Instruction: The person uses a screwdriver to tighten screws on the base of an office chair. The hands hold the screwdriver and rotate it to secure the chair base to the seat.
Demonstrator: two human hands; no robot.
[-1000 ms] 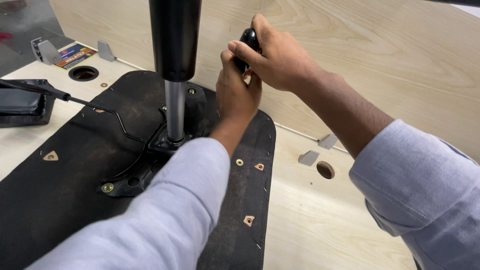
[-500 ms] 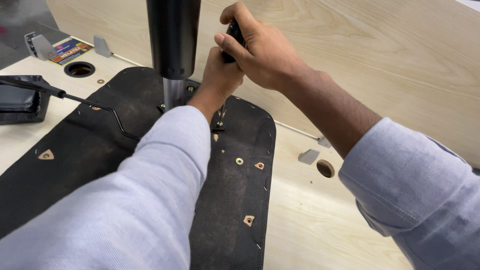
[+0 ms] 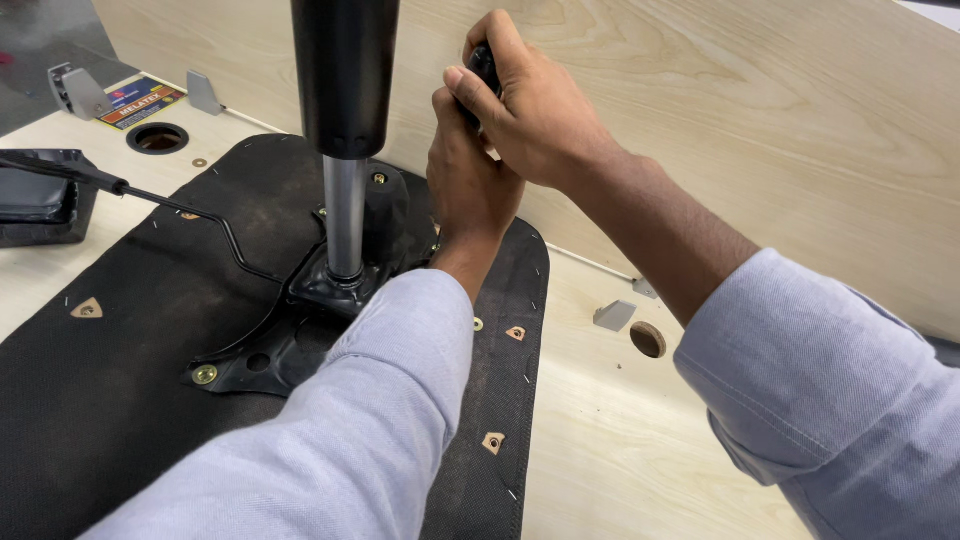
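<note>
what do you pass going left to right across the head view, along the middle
black lever handle → metal column → left hand → right hand → small grey bracket → round hole in the wood

A black tool handle stands upright above the black seat underside, mostly hidden.

A furniture workshop. Bare pale wood panels carry drilled holes and metal brackets. An upturned chair seat lies across the bench.
</note>
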